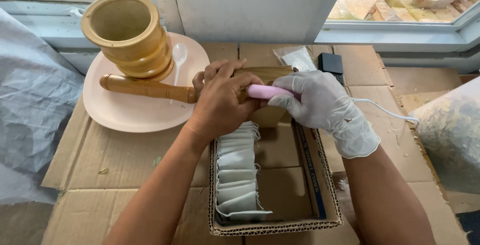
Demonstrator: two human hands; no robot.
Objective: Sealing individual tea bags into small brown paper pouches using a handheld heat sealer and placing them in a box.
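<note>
**A:** What have my hands got at this moment?

**B:** From my seat, my left hand (pixel 220 106), bare, is curled shut over a small brown paper pouch (pixel 265 75), pinning it above the far end of the cardboard box (pixel 327 175). My right hand (pixel 320 102), in a white glove, is clamped around a pink sealing tool (pixel 264 91), which lies across the pouch, its tip tucked under my left fingers.

**A:** So the tool sits between both hands?

**B:** Yes, touching both. A white cord (pixel 390 112) runs from the gloved hand toward the right edge of the flattened cardboard sheet (pixel 100 175).

**A:** What is in the box?

**B:** A row of white filter bags (pixel 237 175) stands along its left wall; the right part shows bare cardboard.

**A:** And around it?

**B:** At the sheet's far-left corner a pale pink plate (pixel 125 115) carries a wooden mortar (pixel 127 35), a wooden pestle (pixel 145 89) lying on its side with its end touching my left hand, and a white plastic spoon (pixel 179 57). Near the far edge lie a clear plastic bag (pixel 297 57) and a black adapter (pixel 331 64).
</note>
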